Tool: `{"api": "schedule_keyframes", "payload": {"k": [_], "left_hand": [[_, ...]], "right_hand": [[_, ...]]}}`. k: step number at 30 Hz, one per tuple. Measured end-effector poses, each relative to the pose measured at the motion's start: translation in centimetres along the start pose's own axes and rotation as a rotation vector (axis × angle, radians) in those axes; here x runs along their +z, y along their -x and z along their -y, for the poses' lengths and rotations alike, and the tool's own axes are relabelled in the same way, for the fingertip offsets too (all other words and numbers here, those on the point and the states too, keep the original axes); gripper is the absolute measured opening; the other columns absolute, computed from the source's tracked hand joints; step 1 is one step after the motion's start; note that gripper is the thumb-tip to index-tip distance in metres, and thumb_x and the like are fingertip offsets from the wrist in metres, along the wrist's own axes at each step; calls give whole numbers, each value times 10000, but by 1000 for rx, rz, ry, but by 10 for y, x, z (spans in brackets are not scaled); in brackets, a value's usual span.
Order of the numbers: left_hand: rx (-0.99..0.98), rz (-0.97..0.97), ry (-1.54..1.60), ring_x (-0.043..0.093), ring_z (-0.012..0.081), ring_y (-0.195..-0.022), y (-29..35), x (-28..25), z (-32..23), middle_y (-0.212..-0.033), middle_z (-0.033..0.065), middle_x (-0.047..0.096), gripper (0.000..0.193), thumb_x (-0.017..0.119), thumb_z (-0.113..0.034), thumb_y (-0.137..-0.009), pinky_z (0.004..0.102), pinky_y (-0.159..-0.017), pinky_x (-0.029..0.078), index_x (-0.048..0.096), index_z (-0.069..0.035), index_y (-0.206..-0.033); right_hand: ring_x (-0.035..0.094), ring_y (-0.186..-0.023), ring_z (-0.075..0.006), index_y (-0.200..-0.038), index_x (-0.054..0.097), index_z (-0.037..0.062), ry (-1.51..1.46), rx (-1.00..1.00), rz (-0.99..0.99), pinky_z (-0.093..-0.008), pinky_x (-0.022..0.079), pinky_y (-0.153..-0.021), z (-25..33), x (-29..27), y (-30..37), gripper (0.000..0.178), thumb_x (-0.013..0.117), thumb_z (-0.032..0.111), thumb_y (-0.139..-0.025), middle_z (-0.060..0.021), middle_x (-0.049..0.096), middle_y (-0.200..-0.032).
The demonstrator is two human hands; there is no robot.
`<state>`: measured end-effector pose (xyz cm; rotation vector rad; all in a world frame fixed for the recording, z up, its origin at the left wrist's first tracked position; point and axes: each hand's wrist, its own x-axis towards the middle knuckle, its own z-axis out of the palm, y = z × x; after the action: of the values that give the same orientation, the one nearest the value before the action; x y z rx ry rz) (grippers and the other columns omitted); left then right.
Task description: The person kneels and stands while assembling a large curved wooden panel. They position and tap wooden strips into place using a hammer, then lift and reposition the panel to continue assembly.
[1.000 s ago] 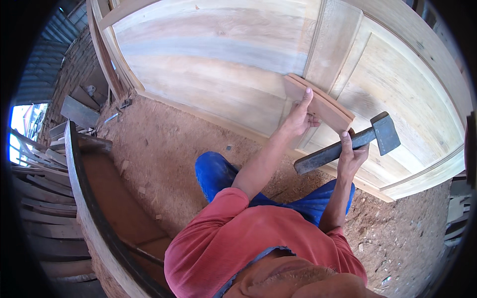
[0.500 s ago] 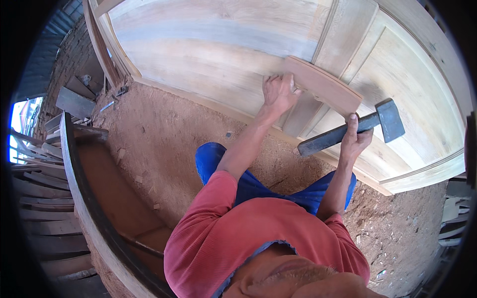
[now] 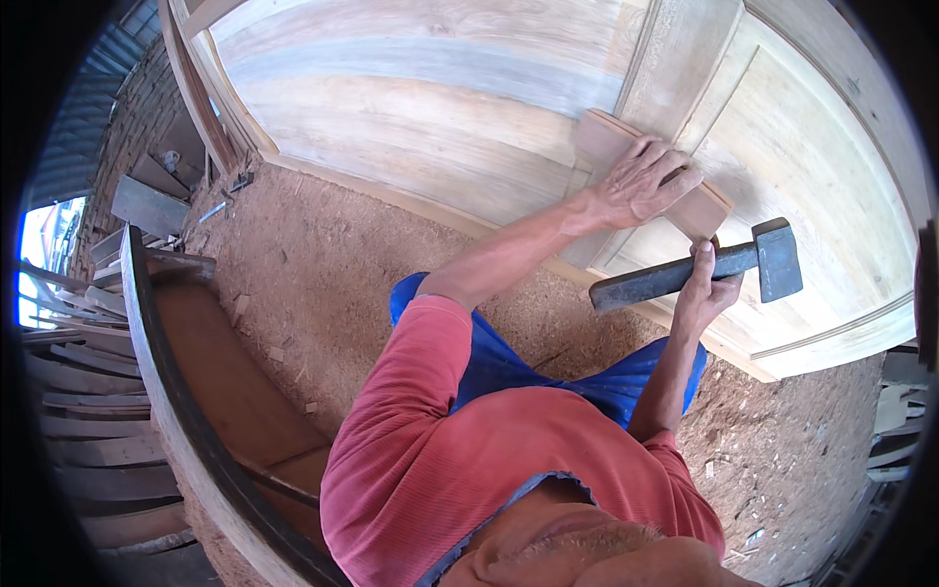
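Observation:
A short, flat reddish-brown wooden board (image 3: 709, 207) is held slanting in front of a large pale panelled wooden door (image 3: 411, 117). Across the board's middle lies my left hand (image 3: 641, 186), its fingers bent over the far edge. My right hand (image 3: 709, 286) is closed round the dark handle of a mallet (image 3: 780, 259), gripping it near the blocky grey head. The mallet's handle points left, and its head is on the right. My right thumb and fingertips are close to the board's lower right end; whether they also pinch it, I cannot tell.
Sawdust and wood chips cover the ground (image 3: 323, 235). At the left stands a curved dark-edged wooden piece with a brown panel (image 3: 225, 362), beside stacked wooden slats (image 3: 98, 421). A small tool (image 3: 212, 210) lies near the door's left end. My blue-clad knees are below the door.
My left hand has moved right, from the board's left end to across its middle. The board, my right hand and the mallet have shifted slightly right.

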<state>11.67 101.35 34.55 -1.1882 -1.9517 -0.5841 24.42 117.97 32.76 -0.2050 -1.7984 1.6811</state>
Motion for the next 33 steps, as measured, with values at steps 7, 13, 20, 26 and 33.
{"api": "schedule_keyframes", "payload": {"k": [7,13,20,26,33], "left_hand": [[94,71,-96,557,279,-1141,7,4,7,-1223,78,603,615,767,-64,-762,469,-960,411,562,-180,-1330],[-41,-45,-12,560,268,-1144,4,11,2,-1235,43,610,586,720,-12,-797,461,-960,406,568,-210,-1327],[57,-7,-148,560,238,-1176,6,19,12,-1237,3,620,510,694,-71,-845,445,-980,395,601,-266,-1307],[76,-44,-153,552,232,-1201,9,23,14,-1247,5,618,505,698,-77,-840,441,-981,396,611,-281,-1294],[79,-61,-177,553,235,-1206,11,26,15,-1253,2,619,513,708,-80,-834,434,-980,396,615,-287,-1294]], "right_hand": [[707,-879,-216,-1318,484,-91,-18,97,22,-339,578,-816,10,-31,16,435,678,92,-975,-220,715,-1109],[589,-625,-155,-1138,503,-9,-152,89,57,-295,484,-588,8,-41,25,194,548,160,-1054,-51,552,-746],[585,-600,-151,-1098,502,-11,-74,147,76,-292,478,-555,0,-28,29,189,569,155,-1039,-59,573,-742],[574,-580,-138,-1074,511,0,16,232,281,-282,466,-547,0,-20,32,185,590,162,-1033,-51,576,-718],[587,-568,-146,-988,521,21,-10,152,-25,-284,466,-539,4,-23,29,173,565,179,-1043,-76,605,-676]]}}
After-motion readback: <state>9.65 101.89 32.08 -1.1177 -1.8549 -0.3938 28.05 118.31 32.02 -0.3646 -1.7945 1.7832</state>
